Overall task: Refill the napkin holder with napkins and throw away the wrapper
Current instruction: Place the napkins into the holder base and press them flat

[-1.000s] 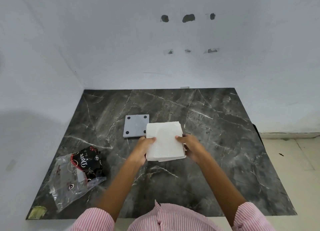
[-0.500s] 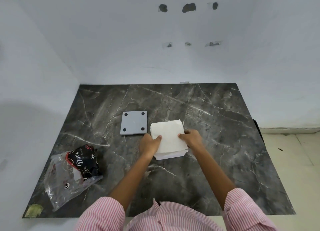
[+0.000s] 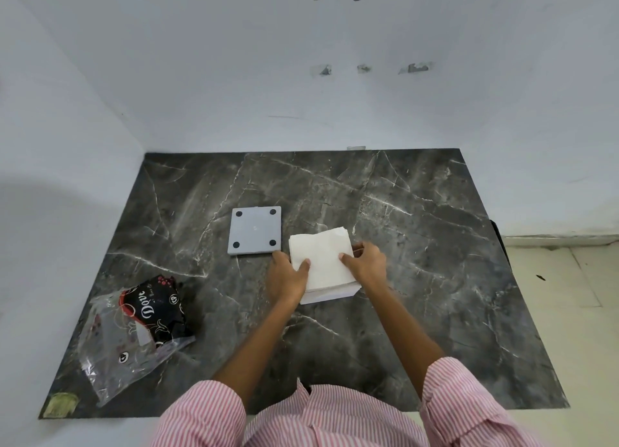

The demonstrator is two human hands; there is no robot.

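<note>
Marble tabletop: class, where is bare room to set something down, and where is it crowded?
Free: the right half beyond the right hand, and the far strip behind the grey square plate. Crowded: the centre, with plate, napkin stack and left hand; the wrapper fills the near-left corner.

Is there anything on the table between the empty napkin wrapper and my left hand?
Nothing visible. Only bare marble table lies between the wrapper and the left hand, which holds the napkin stack together with the right hand.

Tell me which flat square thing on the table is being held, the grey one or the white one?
The white napkin stack, gripped by the left hand and right hand. The grey square piece lies untouched beside it.
</note>
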